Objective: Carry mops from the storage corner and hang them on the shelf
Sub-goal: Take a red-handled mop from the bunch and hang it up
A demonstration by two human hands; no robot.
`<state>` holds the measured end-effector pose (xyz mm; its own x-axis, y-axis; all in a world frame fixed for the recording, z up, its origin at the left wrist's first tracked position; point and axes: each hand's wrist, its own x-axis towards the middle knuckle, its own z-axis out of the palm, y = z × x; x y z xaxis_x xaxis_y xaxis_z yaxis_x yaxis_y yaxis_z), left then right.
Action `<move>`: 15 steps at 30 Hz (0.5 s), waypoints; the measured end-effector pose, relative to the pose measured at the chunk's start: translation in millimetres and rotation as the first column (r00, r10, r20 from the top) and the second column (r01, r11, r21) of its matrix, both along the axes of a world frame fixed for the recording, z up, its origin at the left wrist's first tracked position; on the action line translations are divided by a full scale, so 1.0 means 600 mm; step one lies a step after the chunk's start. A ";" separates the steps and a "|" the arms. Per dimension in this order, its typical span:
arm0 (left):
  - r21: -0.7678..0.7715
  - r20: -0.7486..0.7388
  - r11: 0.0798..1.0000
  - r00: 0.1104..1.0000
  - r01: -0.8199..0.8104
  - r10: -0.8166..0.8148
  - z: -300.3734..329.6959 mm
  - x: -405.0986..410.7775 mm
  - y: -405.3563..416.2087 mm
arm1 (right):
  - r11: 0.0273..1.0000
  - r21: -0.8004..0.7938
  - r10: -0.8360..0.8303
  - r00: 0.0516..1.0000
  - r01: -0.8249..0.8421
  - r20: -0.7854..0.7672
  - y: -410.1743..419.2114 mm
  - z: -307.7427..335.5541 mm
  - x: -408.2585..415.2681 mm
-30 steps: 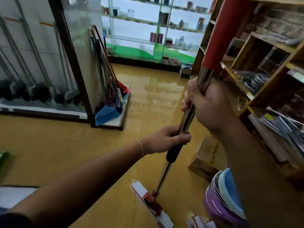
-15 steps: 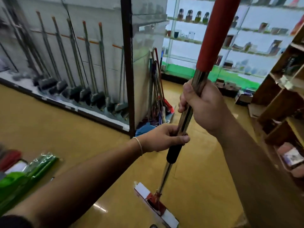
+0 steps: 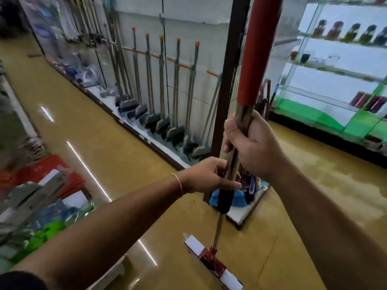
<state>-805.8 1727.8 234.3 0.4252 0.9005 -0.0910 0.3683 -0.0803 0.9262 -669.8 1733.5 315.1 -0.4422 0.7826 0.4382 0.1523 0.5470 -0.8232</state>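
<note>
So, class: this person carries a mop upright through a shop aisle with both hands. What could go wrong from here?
1. The mop has a wide head low above the floor, which might catch on it.
2. The tall handle could knock the dark post close behind.
3. The glass shelves stand nearby, so a swing might hit them.

A glossy yellow-brown floor [image 3: 117, 155] is seen running between the displays, streaked with bright light reflections. Along a low white shelf base [image 3: 134, 126] a row of long-handled brushes with orange-capped tips [image 3: 161, 84] is stood upright (their dark heads resting on the base). A blue-bristled broom head [image 3: 238, 198] is set on the base's near end.
</note>
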 end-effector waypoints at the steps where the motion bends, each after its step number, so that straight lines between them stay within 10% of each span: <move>1: 0.003 0.001 1.000 1.000 -0.019 0.019 -0.003 -0.020 0.021 | 1.000 0.003 0.022 1.000 -0.022 0.008 0.025 -0.001 -0.019; 15: 0.073 -0.031 0.996 0.998 -0.059 0.061 -0.002 -0.347 0.348 | 0.980 -0.007 0.200 0.978 -0.199 0.055 0.371 0.015 -0.329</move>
<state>-1014.1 1936.7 233.2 0.3679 0.9291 -0.0379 0.4049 -0.1234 0.9060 -867.3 1956.3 323.9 -0.6130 0.6766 0.4080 0.0854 0.5701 -0.8171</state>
